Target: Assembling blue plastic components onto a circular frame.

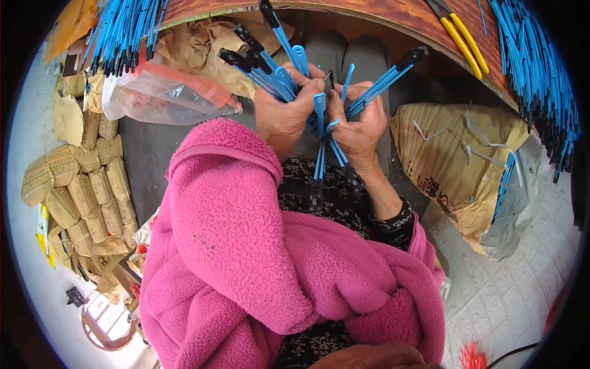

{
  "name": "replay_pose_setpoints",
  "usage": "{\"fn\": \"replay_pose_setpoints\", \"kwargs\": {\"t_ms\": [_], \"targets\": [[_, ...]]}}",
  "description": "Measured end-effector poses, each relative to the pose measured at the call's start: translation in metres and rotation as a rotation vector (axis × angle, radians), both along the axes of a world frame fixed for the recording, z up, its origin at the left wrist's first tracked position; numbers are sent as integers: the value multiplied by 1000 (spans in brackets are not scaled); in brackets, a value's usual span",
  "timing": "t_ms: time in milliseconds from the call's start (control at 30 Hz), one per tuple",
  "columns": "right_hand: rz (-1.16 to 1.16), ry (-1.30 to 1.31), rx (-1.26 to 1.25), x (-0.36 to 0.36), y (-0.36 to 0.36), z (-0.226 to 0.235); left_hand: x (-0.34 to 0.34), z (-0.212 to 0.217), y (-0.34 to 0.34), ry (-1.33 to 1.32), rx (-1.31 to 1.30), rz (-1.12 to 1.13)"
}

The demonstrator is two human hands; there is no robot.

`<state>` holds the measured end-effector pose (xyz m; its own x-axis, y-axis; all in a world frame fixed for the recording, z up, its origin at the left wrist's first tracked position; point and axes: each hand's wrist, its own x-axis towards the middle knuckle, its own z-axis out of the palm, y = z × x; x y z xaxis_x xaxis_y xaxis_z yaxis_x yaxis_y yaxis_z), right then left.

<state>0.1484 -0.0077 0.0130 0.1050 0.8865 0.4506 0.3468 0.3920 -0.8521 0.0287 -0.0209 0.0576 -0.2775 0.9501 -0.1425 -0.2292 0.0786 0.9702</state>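
My left hand (284,114) grips a fan of several blue plastic straps with black ends (261,64), pointing up and to the left. My right hand (361,126) holds more of the same blue straps (384,80), which stick out to the upper right, and a few hang down toward my lap (319,172). Both hands meet over my knees, with the fingers pinched together around one blue strap (320,107) between them. A thick pink fleece sleeve (233,203) covers my left arm.
Big bundles of blue straps lie on the wooden table at upper left (123,31) and upper right (541,80). Yellow-handled pliers (464,43) rest on the table. A brown paper sack (455,154) stands at right, wrapped paper packets (86,190) are stacked at left, and a clear plastic bag (160,92) lies nearby.
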Motion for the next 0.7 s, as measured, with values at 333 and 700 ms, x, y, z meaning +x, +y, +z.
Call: {"fn": "replay_pose_setpoints", "kwargs": {"t_ms": [333,700], "targets": [[-5,-30,0,-5,2,3,4,5,5,-24,-51,60],[226,299,-411,-16,20,29,-29,30,34,221,155,-147]]}}
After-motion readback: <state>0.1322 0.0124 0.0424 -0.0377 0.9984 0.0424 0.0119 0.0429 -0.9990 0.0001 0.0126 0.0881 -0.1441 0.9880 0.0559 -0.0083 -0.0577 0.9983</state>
